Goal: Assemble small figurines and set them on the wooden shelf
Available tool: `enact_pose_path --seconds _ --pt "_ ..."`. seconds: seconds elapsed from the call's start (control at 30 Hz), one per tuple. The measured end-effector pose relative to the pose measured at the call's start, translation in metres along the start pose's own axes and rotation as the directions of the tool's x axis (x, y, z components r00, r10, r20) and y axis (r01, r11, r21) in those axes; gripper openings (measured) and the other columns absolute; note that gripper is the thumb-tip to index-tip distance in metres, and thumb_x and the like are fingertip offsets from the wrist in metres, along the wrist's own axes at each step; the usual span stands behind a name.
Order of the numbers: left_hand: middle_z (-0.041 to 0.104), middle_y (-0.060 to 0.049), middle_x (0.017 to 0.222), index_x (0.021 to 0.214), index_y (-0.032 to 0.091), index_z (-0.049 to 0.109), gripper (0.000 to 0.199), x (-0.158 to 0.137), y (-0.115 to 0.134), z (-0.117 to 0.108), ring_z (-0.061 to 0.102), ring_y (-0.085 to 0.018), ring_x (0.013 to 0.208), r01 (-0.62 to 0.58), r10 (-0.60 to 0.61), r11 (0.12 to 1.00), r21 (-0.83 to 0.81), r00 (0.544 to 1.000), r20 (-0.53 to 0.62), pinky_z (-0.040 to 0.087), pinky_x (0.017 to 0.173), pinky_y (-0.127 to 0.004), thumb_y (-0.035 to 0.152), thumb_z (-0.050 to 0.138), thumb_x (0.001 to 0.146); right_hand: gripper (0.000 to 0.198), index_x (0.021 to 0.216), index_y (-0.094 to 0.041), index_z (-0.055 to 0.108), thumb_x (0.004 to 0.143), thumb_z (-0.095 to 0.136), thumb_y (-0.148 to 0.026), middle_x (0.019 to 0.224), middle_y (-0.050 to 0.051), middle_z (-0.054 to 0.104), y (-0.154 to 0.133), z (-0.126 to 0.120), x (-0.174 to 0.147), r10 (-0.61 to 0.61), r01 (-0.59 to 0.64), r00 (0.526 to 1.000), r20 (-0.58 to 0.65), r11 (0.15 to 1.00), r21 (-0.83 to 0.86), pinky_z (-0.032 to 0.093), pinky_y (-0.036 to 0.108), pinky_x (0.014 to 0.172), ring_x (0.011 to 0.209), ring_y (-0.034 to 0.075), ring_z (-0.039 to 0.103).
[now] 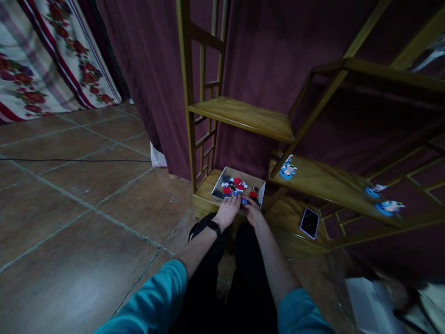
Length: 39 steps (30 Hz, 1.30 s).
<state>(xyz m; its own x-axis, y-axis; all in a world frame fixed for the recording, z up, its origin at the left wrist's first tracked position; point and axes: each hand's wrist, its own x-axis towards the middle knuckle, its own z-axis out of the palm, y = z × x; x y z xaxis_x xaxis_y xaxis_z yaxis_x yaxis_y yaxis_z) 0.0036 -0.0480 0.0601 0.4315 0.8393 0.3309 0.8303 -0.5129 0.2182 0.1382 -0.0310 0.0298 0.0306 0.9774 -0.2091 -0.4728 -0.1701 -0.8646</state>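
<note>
A shallow cardboard box (261, 186) sits on the low wooden shelf in front of me. In it lie several small figurines (238, 182) with red, black and white parts. My left hand (229, 207), with a dark band on its wrist, is at the box's front edge, fingers bent inward. Close beside it is my right hand (252, 212), its fingers curled. Between the two hands shows a small blue figurine (244, 201), with the fingers of both closed about it. The fingers cover most of it, so its shape is hard to make out.
Figurines on blue bases (288, 171) stand on the raised shelf (320, 182), with more of them (389, 207) at its right end. A phone (309, 223) lies on the lower shelf. A wooden upright (187, 93) rises left of the box. A cable (76, 160) crosses the tiled floor.
</note>
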Motion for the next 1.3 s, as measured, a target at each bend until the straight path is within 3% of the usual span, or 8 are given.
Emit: enact_pose_path --seconds 0.23,0.47,0.67,0.87,1.3 --pt "0.061 -0.012 0.098 0.113 0.017 0.055 0.033 0.004 -0.013 0.004 0.059 -0.023 0.087 0.204 -0.179 0.903 -0.379 0.979 0.099 0.042 0.078 -0.029 0.024 0.051 0.081 0.023 0.078 -0.019 0.066 0.056 0.071 -0.016 0.079 0.000 0.069 0.002 0.001 0.002 0.026 -0.026 0.999 -0.025 1.000 0.000 0.050 0.029 0.073 0.077 0.016 0.063" --pt "0.065 -0.007 0.077 0.091 0.018 0.064 0.020 0.008 -0.019 0.008 0.060 -0.020 0.074 0.235 -0.265 0.746 -0.623 0.963 0.045 0.043 0.071 -0.027 0.028 0.061 0.073 0.021 0.076 -0.018 0.066 0.056 0.072 -0.016 0.075 0.000 0.069 0.001 0.005 0.001 0.051 -0.047 0.997 -0.051 0.996 0.074 0.050 0.027 0.068 0.069 0.014 0.063" --pt "0.065 -0.004 0.076 0.094 0.017 0.064 0.022 0.011 -0.021 0.008 0.060 -0.018 0.071 0.288 -0.284 0.694 -0.660 0.952 0.116 0.043 0.068 -0.026 0.026 0.059 0.074 0.019 0.078 -0.018 0.065 0.059 0.070 -0.015 0.074 0.001 0.070 -0.002 0.007 -0.002 0.077 -0.072 0.996 -0.045 0.993 0.090 0.050 0.026 0.070 0.068 0.013 0.064" --pt "0.066 -0.006 0.086 0.103 0.016 0.059 0.031 0.012 -0.024 0.015 0.060 -0.017 0.077 0.304 -0.305 0.728 -0.615 0.946 0.108 0.045 0.070 -0.026 0.028 0.059 0.075 0.017 0.077 -0.018 0.065 0.061 0.069 -0.013 0.077 0.001 0.071 -0.002 0.007 -0.002 0.100 -0.093 0.993 -0.061 0.990 0.110 0.051 0.025 0.069 0.071 0.012 0.065" --pt "0.067 -0.006 0.083 0.102 0.015 0.061 0.031 0.013 -0.029 0.017 0.060 -0.016 0.073 0.321 -0.305 0.734 -0.599 0.943 0.131 0.043 0.066 -0.025 0.029 0.059 0.075 0.019 0.078 -0.016 0.065 0.060 0.070 -0.014 0.077 0.003 0.070 0.004 0.004 0.002 0.066 -0.060 0.996 -0.058 0.994 0.092 0.052 0.029 0.073 0.074 0.015 0.066"
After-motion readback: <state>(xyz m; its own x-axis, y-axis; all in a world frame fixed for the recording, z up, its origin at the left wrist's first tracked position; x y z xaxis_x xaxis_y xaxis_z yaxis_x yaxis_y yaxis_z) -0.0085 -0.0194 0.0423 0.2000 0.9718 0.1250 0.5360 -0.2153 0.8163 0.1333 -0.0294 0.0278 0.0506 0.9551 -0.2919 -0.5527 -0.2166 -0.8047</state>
